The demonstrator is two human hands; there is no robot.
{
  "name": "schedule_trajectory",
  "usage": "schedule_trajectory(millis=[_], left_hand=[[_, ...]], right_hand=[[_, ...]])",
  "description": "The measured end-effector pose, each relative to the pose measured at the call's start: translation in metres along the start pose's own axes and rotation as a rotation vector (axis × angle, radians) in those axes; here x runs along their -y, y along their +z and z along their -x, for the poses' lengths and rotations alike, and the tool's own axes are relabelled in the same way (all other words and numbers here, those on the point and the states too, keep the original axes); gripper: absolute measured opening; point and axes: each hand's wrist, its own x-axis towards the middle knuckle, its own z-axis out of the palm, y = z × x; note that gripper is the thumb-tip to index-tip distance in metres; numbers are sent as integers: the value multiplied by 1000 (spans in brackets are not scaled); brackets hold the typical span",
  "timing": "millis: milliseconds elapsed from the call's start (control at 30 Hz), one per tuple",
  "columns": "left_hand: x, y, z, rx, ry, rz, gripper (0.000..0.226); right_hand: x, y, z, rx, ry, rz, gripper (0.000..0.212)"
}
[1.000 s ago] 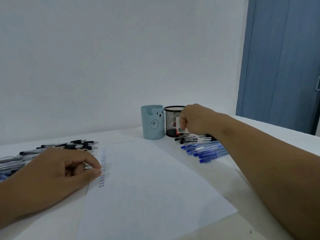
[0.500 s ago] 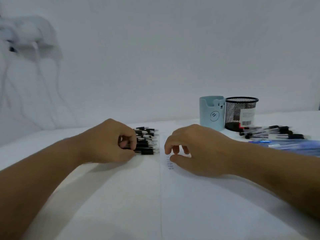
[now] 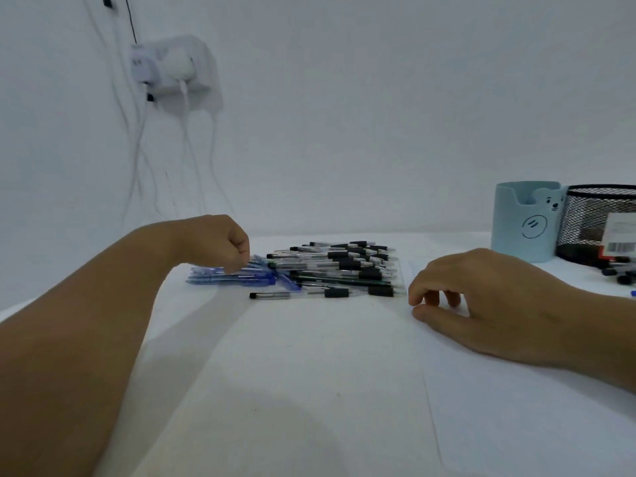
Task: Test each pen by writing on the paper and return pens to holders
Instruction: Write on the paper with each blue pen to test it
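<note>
Head view, left hand: The left hand [image 3: 220, 244] was over the blue pens [image 3: 234, 277] at the left end of the big pile. Its fingers were curled in tight and pointed down at them. I could not tell if they pinched a pen yet.
Head view, right hand: The right hand [image 3: 481, 297] rested on the sheet of paper [image 3: 516, 407]. Its fingers [image 3: 432, 297] were loosely bent with the tips touching the paper, and it held nothing.
Pen pile: Many black pens [image 3: 344, 268] lay side by side on the tabletop [image 3: 292, 373], just right of the blue ones. One black pen [image 3: 270, 295] lay alone at the front.
Holders: The blue bear cup [image 3: 526, 225] and the black mesh cup [image 3: 599, 222] stood side by side at the far right. No pens stuck out of the tops, as far as I could see.
Other pens: A few more pens [image 3: 616, 270] lay by the mesh cup.
Paper marks: Small faint marks showed near the paper's top edge.
How far along: It looked early. Most pens were left to test, and none looked put back yet.
</note>
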Motion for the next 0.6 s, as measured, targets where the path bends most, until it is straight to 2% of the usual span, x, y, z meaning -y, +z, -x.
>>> schedule_trajectory(millis=[133, 367, 600], left_hand=[[-4, 1, 0, 125, -14, -65, 11], [-7, 6, -2, -13, 95, -65, 17], [-13, 9, 0, -5, 95, -78, 19]], right_hand=[[3, 1, -2, 1, -18, -16, 24], [2, 1, -1, 0, -31, -38, 21], [1, 2, 0, -6, -24, -63, 17]])
